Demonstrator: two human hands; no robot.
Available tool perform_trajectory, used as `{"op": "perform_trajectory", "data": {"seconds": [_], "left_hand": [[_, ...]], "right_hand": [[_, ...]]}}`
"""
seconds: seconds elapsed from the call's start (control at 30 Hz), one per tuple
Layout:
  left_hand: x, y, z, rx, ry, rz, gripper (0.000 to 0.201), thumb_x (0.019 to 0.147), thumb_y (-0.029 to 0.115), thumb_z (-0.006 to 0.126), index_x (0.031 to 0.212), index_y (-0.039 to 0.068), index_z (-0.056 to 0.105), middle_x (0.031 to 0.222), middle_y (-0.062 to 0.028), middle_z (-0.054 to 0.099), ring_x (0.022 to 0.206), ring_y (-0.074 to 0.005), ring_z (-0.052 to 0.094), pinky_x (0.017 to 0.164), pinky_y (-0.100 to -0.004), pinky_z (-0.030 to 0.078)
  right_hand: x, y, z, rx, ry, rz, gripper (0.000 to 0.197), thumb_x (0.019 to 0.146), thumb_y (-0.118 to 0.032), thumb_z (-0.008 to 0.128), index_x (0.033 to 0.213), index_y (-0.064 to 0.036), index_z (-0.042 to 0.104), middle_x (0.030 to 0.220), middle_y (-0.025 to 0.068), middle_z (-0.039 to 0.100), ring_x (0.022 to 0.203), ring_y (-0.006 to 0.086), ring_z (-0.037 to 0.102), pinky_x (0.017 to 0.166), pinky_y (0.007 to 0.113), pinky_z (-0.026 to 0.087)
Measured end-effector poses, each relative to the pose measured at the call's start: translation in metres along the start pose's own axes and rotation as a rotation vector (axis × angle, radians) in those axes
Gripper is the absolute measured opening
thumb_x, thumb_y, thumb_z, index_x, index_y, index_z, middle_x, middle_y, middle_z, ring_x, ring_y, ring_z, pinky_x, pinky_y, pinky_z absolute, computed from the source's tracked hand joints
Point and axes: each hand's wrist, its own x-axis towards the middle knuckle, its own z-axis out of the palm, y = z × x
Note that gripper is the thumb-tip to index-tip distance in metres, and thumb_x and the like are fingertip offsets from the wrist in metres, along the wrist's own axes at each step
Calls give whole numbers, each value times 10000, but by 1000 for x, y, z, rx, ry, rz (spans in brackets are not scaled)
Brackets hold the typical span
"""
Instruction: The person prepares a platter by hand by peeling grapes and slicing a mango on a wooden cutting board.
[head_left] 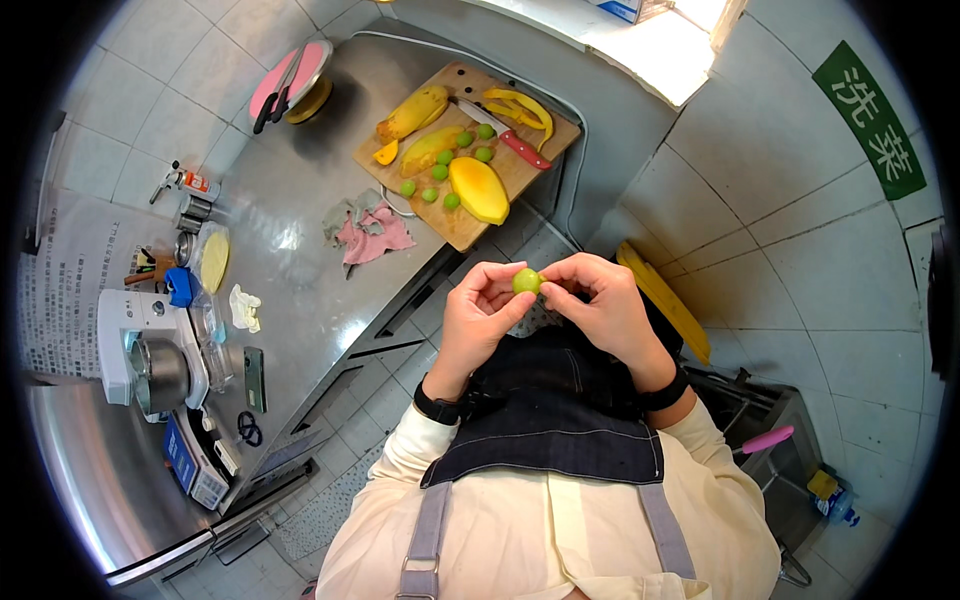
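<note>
Between the fingertips of both hands I hold one round green grape (527,281), in front of my dark apron. My left hand (484,305) pinches it from the left, thumb and forefinger closed on it. From the other side my right hand (590,298) touches it with thumb and fingertips. Beyond them lies a wooden cutting board (462,232) with several more green grapes (442,172), a peeled mango half (479,190), other mango pieces (428,150), yellow peel strips (520,112) and a knife with a red handle (524,149).
The board sits on a steel counter (300,215). A pink and grey cloth (372,236) lies beside it. Further left are a stand mixer (150,350), a phone (255,380) and a pink turntable with knives (290,85). To my right is a sink (790,480), with a yellow panel (665,300) nearer.
</note>
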Motion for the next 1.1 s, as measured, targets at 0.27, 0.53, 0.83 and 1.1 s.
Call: {"op": "perform_trajectory", "data": {"seconds": [0.27, 0.53, 0.83, 1.1], "left_hand": [[-2, 2, 0, 54, -34, -21, 347, 888, -14, 690, 1213, -31, 570, 1139, -97, 648, 1049, -129, 631, 935, -266, 509], [-4, 5, 0, 108, -82, -62, 359, 927, 30, 649, 1267, -28, 550, 1160, -86, 636, 1064, -120, 618, 949, -267, 493], [-4, 8, -2, 48, -194, -149, 366, 939, 26, 586, 1295, -28, 523, 1208, -98, 617, 1091, -155, 609, 989, -316, 478], [18, 5, -55, 369, 11, -58, 352, 913, 48, 646, 1256, 5, 576, 1069, -22, 625, 973, -86, 596, 889, -238, 473]], "right_hand": [[0, -5, -1, -205, 52, -212, 78, 806, 10, 717, 878, 0, 686, 750, 58, 639, 607, 107, 594, 553, 243, 473], [2, 0, 5, -278, 96, -296, 77, 788, 17, 694, 822, -9, 630, 750, 54, 619, 607, 118, 577, 561, 249, 462], [-5, -2, -3, -57, 112, 9, 72, 804, -6, 684, 854, 4, 633, 765, 52, 618, 630, 102, 588, 583, 237, 480], [-41, 55, -45, -541, -27, -89, 132, 808, -29, 679, 938, -7, 677, 899, 149, 678, 770, 320, 664, 691, 368, 528]]}}
